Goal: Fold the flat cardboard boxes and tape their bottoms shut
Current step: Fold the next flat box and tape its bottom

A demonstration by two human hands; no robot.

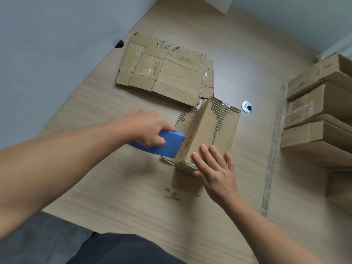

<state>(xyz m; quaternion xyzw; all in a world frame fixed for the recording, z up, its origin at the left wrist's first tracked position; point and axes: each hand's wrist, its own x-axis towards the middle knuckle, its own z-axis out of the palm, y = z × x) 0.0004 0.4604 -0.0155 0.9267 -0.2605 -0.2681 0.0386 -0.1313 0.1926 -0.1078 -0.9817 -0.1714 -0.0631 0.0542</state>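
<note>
A worn folded cardboard box (pixel 213 128) stands on the wooden table (pixel 114 187) in the middle of the view, its closed flaps facing up. My left hand (pixel 148 128) grips a blue tape dispenser (pixel 167 143), whose front end touches the box's left side. My right hand (pixel 215 168) presses with straight fingers on the near end of the box's top. A stack of flat cardboard boxes (pixel 163 69) lies farther back on the table.
Several assembled cardboard boxes (pixel 320 119) are stacked at the right edge. A round metal grommet (pixel 247 107) sits in the table beyond the box. A strip of old tape (pixel 272 149) runs along the tabletop at right. A grey wall borders the left side.
</note>
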